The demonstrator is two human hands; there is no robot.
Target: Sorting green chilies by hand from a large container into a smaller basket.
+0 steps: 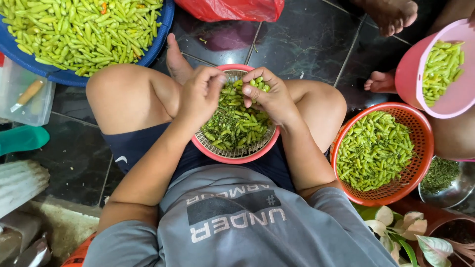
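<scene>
Upper left of the frame: blue basin [163,29] heaped with green chillies [84,29], most with stems on, well apart from both hands. Below it, at the left edge, a clear plastic box [20,99] with a small knife [27,94] inside.

Centre of the frame: pink-rimmed woven basket [217,153] resting in the lap, between the knees, filled partway with a mix of chillies and loose thin stems [232,121]. Left hand [200,94] just above the basket's upper left rim, fingers curled narrow, pinching toward the right hand; too small to tell whether anything sits between the fingertips. Right hand [272,99] above the upper right rim, closed around a small bunch of chillies [258,84], their tips showing above the fingers. Hands nearly touching, both directly over the basket.

Right of the frame: orange basket [423,133] on the floor, just beside the knee, well filled with chillies that look stemless. Upper right: pink bowl [410,69] with more chillies. Lower right: metal bowl [457,190] with a pile of stems.

Judged from this: a good share stemmed already, yet the blue basin full, so much left.
</scene>
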